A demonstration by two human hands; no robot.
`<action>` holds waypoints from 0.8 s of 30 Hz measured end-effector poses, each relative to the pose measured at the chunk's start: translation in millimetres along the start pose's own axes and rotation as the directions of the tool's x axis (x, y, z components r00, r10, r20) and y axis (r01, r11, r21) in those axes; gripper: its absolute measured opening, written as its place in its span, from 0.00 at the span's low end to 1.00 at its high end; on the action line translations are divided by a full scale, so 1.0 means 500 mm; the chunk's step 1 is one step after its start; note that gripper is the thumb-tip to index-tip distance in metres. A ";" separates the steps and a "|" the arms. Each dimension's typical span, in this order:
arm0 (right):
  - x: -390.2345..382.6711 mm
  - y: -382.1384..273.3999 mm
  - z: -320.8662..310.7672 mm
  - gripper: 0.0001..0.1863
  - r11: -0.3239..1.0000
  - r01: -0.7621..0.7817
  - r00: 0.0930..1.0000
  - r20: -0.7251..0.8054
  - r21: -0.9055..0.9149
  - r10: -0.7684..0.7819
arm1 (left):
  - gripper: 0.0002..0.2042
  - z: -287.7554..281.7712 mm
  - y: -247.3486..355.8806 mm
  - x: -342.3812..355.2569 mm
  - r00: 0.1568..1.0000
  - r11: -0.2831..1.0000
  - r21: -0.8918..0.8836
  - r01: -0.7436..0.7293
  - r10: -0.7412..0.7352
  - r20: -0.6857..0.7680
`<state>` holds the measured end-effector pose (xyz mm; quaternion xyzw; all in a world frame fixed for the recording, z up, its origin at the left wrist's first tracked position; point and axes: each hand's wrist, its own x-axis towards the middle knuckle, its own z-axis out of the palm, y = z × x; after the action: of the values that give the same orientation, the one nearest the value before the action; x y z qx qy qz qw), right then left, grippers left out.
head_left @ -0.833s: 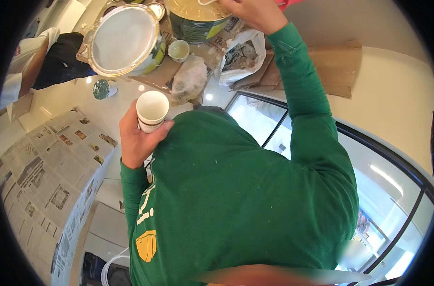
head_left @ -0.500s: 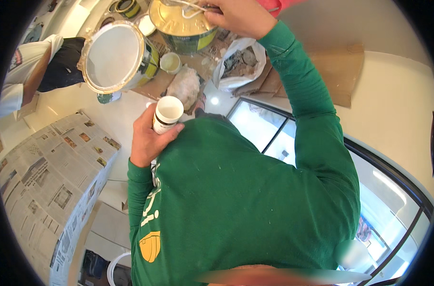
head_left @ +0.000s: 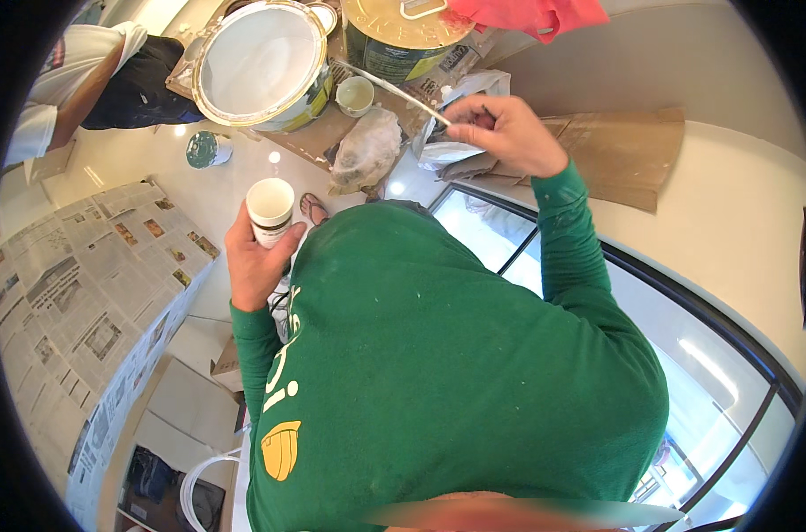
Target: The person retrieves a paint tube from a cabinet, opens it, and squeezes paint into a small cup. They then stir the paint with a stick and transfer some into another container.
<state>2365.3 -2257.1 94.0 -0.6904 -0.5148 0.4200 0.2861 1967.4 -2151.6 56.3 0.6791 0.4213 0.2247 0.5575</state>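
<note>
My left hand is wrapped round a white cup with a dark band, its open top tilted up towards me. The inside looks pale; what is in it I cannot make out. In my right hand is a thin pale stick, pinched near one end. Its far tip points left, towards the gap between two large paint cans. One is an open paint can with a pale inside; the other is a closed can with a gold lid. Below the stick stands a small pale cup.
A plastic-wrapped lump and a white bag lie near the cans. Newspaper covers a surface at left. Another person is at upper left. Cardboard and a black-framed glass panel are on the right.
My right hand has moved right and nearer, away from the gold-lidded can, still holding the stick. My left hand has shifted slightly left with the cup.
</note>
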 end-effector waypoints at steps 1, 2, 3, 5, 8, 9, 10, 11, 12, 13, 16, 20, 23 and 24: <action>-0.010 0.030 0.022 0.14 0.998 -0.056 0.998 -0.030 0.003 0.056 | 0.24 -0.012 -0.009 -0.007 1.000 1.000 -0.015 0.007 -0.007 -0.013; -0.016 0.061 0.046 0.14 0.995 -0.102 0.993 -0.064 0.006 0.103 | 0.24 -0.022 -0.017 -0.013 0.999 0.999 -0.027 0.027 -0.028 -0.025; -0.018 0.093 0.072 0.14 0.993 -0.121 0.986 -0.116 0.016 0.122 | 0.24 -0.032 -0.024 -0.017 0.996 0.997 -0.032 0.074 -0.075 -0.037; -0.015 0.150 0.111 0.14 0.981 -0.195 0.955 -0.223 0.019 0.195 | 0.23 -0.048 -0.034 -0.020 0.999 1.000 -0.018 0.025 -0.025 -0.019; -0.009 0.204 0.152 0.14 0.990 -0.124 0.960 -0.262 -0.069 0.102 | 0.22 -0.060 -0.039 -0.021 1.000 1.000 0.006 -0.008 0.008 0.009; 0.003 0.211 0.165 0.14 0.985 -0.129 0.957 -0.276 -0.115 0.094 | 0.22 -0.061 -0.037 -0.019 1.000 1.000 0.008 -0.016 0.016 0.023; 0.018 0.213 0.179 0.14 0.979 -0.130 0.952 -0.294 -0.155 0.080 | 0.22 -0.062 -0.034 -0.016 0.999 1.000 0.012 -0.025 0.025 0.042; 0.034 0.210 0.189 0.14 0.967 -0.151 0.946 -0.313 -0.203 0.082 | 0.22 -0.061 -0.030 -0.013 0.998 0.999 0.021 -0.031 0.030 0.057; 0.052 0.202 0.200 0.14 0.962 -0.105 0.945 -0.328 -0.253 0.017 | 0.22 -0.060 -0.026 -0.012 0.997 0.999 0.031 -0.033 0.031 0.076; 0.070 0.189 0.210 0.13 0.947 -0.078 0.939 -0.341 -0.310 -0.034 | 0.21 -0.057 -0.021 -0.010 0.995 0.999 0.023 -0.033 0.030 0.097; 0.085 0.129 0.185 0.13 0.913 -0.025 0.859 -0.475 -0.407 -0.189 | 0.21 -0.047 -0.008 -0.007 0.990 0.988 0.119 -0.099 0.085 0.114; 0.076 0.021 0.051 0.13 0.826 0.216 0.708 -0.499 -0.521 -0.500 | 0.21 -0.037 0.004 -0.008 0.987 0.995 0.022 -0.093 0.089 0.135; 0.125 -0.049 -0.061 0.18 0.707 0.333 0.740 -0.291 -0.624 -0.606 | 0.22 -0.023 0.021 -0.004 0.986 0.994 0.070 -0.086 0.075 0.147; 0.146 -0.057 -0.084 0.19 0.673 0.365 0.754 -0.220 -0.644 -0.619 | 0.22 -0.022 0.028 0.001 0.986 0.991 0.090 -0.095 0.081 0.147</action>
<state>2397.2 -2177.4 117.0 -0.6461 -0.7108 -0.0067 0.2780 1963.6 -2145.5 72.5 0.7377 0.3604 0.1793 0.5421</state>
